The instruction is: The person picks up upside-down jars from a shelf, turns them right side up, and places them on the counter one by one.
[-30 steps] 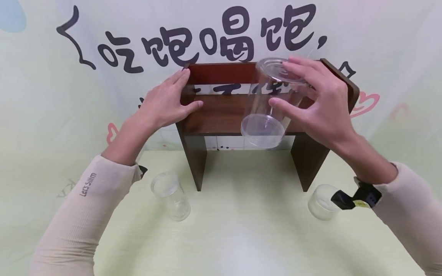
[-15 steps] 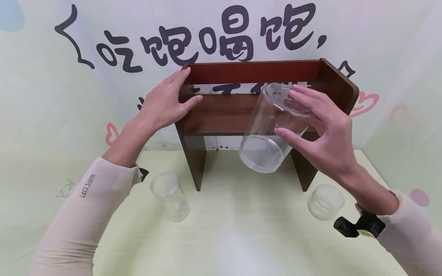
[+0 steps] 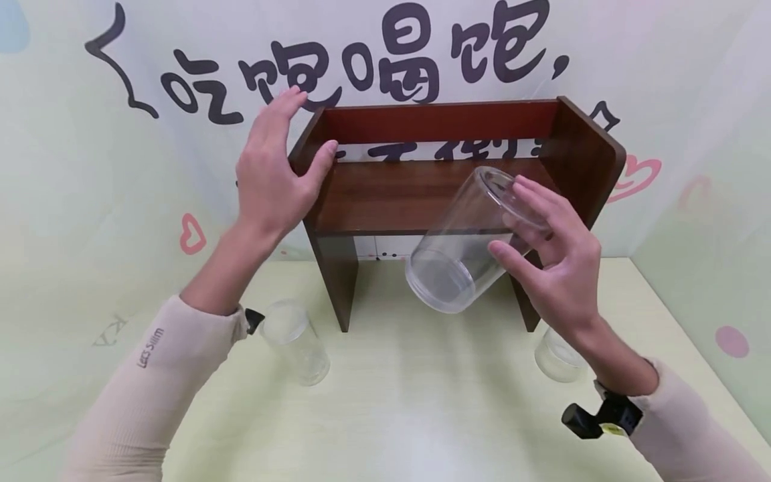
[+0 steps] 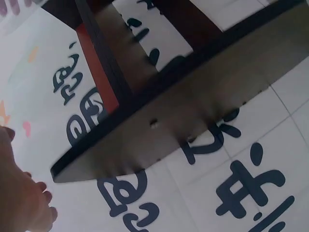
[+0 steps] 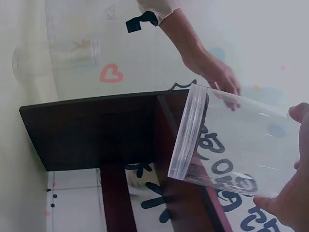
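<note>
My right hand (image 3: 557, 261) grips a clear plastic jar (image 3: 464, 234) around its base end. The jar is tilted, its lidded end pointing down and to the left, in front of a dark brown wooden shelf (image 3: 385, 197). In the right wrist view the ridged lid (image 5: 187, 133) is on the jar. My left hand (image 3: 271, 167) holds nothing and has its fingers extended beside the shelf's upper left corner. The left wrist view shows that hand (image 4: 21, 188) apart from the side panel (image 4: 169, 125).
A tall clear jar (image 3: 301, 351) stands on the pale table (image 3: 385, 415) to the left of the shelf. A short clear container (image 3: 557, 358) stands at the right, partly hidden by my right wrist. Behind hangs a printed cloth (image 3: 138, 167) with large dark characters.
The jar in my right hand has come down from the upper shelf level and tilted further. My left hand has left the shelf's side and moved slightly left.
</note>
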`<act>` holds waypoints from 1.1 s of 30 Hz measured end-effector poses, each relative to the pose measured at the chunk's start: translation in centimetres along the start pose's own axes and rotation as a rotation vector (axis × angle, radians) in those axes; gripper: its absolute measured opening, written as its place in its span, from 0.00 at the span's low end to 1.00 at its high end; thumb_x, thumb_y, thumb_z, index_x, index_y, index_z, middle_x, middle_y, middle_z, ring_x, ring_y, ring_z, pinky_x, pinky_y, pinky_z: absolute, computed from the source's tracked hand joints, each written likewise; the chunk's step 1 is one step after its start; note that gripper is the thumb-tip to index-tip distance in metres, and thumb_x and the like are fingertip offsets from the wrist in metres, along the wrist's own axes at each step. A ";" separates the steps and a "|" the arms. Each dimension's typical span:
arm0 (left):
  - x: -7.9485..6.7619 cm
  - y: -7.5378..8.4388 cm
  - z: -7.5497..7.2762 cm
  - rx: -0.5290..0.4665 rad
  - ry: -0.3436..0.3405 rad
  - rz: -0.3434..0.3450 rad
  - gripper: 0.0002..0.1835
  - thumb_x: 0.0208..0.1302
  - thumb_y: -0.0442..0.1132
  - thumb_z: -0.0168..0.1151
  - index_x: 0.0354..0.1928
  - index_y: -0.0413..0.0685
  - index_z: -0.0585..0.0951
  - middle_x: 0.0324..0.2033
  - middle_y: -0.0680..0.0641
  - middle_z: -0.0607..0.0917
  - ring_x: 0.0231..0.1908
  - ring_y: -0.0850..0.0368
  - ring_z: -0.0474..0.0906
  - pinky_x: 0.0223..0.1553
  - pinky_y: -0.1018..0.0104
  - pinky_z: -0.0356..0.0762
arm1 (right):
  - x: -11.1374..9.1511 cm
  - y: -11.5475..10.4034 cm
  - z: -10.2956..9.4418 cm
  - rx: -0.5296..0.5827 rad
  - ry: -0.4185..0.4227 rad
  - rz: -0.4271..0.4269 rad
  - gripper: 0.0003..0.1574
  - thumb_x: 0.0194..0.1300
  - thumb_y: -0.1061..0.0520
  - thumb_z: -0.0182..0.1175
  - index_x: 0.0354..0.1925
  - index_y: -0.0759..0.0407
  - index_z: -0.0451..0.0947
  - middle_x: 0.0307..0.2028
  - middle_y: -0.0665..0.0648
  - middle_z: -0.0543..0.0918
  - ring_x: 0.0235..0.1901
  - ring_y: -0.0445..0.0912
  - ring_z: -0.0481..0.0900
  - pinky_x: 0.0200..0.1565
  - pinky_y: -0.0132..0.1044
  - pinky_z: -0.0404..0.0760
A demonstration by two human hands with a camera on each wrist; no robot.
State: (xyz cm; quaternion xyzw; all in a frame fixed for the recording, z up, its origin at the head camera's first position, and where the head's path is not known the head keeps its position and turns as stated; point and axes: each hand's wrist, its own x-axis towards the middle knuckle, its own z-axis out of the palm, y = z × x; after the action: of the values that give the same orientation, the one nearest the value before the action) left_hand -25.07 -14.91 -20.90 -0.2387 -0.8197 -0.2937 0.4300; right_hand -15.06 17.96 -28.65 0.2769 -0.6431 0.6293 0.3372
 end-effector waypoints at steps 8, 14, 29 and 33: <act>-4.0 3.3 1.8 -0.314 0.204 0.187 0.30 0.66 0.43 0.64 0.65 0.31 0.78 0.67 0.37 0.81 0.72 0.47 0.74 0.76 0.53 0.66 | -1.6 1.4 0.7 0.147 0.125 0.026 0.35 0.62 0.70 0.70 0.68 0.72 0.76 0.68 0.69 0.76 0.64 0.56 0.80 0.60 0.40 0.84; -7.3 5.3 2.5 -0.413 0.078 0.175 0.36 0.75 0.54 0.61 0.70 0.30 0.74 0.69 0.37 0.79 0.72 0.45 0.73 0.76 0.51 0.67 | -2.4 2.3 1.5 0.180 0.183 0.055 0.33 0.65 0.69 0.67 0.68 0.70 0.77 0.69 0.69 0.76 0.69 0.58 0.75 0.60 0.39 0.85; -13.6 8.5 4.2 -0.526 -0.184 -0.102 0.56 0.66 0.74 0.61 0.83 0.43 0.58 0.81 0.52 0.62 0.80 0.53 0.58 0.78 0.49 0.63 | -3.6 2.7 3.8 0.543 0.319 0.084 0.29 0.68 0.72 0.57 0.67 0.78 0.73 0.65 0.72 0.80 0.69 0.63 0.75 0.64 0.54 0.80; -14.6 8.5 4.9 -0.563 -0.194 -0.123 0.57 0.62 0.63 0.74 0.83 0.45 0.56 0.82 0.48 0.61 0.80 0.50 0.58 0.78 0.48 0.63 | -3.9 2.6 4.2 0.589 0.359 0.110 0.28 0.70 0.70 0.57 0.67 0.77 0.73 0.66 0.72 0.78 0.69 0.63 0.75 0.64 0.55 0.80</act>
State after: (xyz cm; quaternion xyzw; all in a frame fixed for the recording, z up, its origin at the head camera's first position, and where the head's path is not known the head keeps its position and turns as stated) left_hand -14.88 -7.49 -33.12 -0.3253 -0.7563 -0.5106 0.2481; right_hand -15.05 13.63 -33.28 0.2122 -0.3782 0.8438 0.3161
